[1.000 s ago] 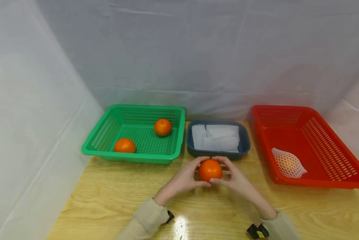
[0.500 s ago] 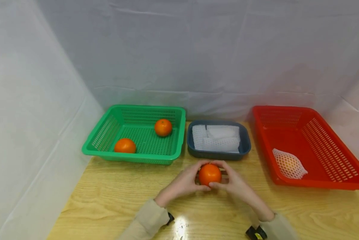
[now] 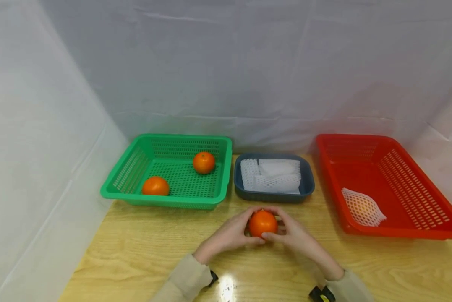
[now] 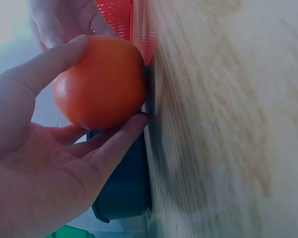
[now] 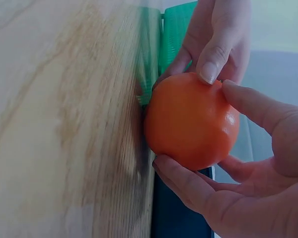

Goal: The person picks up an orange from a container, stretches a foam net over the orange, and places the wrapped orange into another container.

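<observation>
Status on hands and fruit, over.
Left hand and right hand grip round, glossy orange fruit. Close to wooden tabletop, contact unclear. Dark-blue oblong plastic tray beyond.

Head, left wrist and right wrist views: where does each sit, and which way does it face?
Head: on the head, facing forward, down at the table; left grip, right grip, sleeves show.
Left wrist: on that wrist, facing the held fruit; both grips show.
Right wrist: on that wrist, facing the fruit's other side; both grips show.
Wrist views share fruit and dark tray.
</observation>
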### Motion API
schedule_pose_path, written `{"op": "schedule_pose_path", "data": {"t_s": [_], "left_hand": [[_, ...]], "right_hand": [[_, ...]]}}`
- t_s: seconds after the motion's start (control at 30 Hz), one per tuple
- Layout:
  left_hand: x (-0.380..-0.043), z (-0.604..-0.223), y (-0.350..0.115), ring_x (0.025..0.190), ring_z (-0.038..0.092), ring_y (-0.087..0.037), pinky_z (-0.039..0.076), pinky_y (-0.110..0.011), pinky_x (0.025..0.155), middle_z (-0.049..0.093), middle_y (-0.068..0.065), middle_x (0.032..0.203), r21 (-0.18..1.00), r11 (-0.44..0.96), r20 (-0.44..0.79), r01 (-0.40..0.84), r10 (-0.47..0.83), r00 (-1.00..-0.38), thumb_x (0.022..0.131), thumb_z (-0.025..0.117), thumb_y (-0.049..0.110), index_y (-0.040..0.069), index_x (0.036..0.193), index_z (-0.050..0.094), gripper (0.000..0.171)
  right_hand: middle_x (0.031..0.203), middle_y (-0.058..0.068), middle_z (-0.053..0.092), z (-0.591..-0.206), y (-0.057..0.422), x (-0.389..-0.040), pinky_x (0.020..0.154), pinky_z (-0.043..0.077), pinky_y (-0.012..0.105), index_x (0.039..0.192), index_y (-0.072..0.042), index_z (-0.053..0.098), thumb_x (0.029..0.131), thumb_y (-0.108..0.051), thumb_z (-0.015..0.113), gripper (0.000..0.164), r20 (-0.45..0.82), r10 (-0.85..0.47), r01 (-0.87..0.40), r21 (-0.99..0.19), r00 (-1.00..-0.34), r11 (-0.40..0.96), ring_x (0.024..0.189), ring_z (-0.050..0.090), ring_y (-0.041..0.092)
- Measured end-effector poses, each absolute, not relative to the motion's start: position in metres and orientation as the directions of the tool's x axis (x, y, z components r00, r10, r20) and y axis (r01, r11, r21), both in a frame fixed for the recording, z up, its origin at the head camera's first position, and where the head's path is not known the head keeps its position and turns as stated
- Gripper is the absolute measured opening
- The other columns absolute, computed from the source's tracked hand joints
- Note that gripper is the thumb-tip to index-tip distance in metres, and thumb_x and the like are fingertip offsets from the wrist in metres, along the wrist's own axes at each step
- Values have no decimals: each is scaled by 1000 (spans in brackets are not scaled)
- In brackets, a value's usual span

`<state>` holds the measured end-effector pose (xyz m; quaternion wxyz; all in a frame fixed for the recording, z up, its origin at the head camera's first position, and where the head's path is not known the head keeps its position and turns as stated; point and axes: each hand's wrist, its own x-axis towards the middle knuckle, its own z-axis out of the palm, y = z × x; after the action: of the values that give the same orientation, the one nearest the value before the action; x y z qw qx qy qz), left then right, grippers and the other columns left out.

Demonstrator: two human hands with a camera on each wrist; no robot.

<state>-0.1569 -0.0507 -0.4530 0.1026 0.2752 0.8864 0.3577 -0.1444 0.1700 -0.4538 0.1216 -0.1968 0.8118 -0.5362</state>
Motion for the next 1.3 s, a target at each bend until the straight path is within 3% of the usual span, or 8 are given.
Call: {"op": "schedule_pose_path", "data": {"t_s": [0.57,0.73,0.87,1.1,1.3], "left_hand": [[-156,-450,-52,130,54,-24,42,-48,110,51,-4,150,686,603,0,407,560,-829,87,80,43,16,152,44,79],[-156,-450,-54,131,53,-24,43,-48,109,51,-4,151,691,595,-1,410,567,-823,87,80,42,16,152,43,80],[-157,-451,-54,132,52,-24,43,-46,109,51,-5,151,695,594,-7,405,569,-822,87,80,43,14,153,43,81],[-157,-451,-54,132,52,-23,44,-45,109,50,-6,151,700,593,-23,399,577,-817,87,80,42,12,153,42,82],[-157,-453,-54,134,51,-24,44,-46,109,48,-8,153,692,598,-27,404,581,-814,87,80,43,11,154,40,84]], "right_hand": [[141,28,48,-450,171,-144,93,57,42,148,-2,39,92,-20,77,70,-13,-479,-191,-907,-878,375,121,57,43],[143,29,46,-448,172,-146,96,54,47,149,-1,38,94,-20,75,69,-19,-492,-198,-901,-870,385,124,55,45],[140,26,53,-440,176,-153,98,51,55,141,1,49,95,-16,72,54,93,-467,-309,-859,-879,409,122,56,47],[121,13,69,-415,182,-181,89,56,52,121,-6,69,94,-9,73,28,372,-336,-501,-643,-865,580,107,66,37],[117,14,70,-415,185,-208,89,55,51,116,-5,71,93,-11,74,24,434,-274,-481,-493,-858,725,106,65,34]]}}
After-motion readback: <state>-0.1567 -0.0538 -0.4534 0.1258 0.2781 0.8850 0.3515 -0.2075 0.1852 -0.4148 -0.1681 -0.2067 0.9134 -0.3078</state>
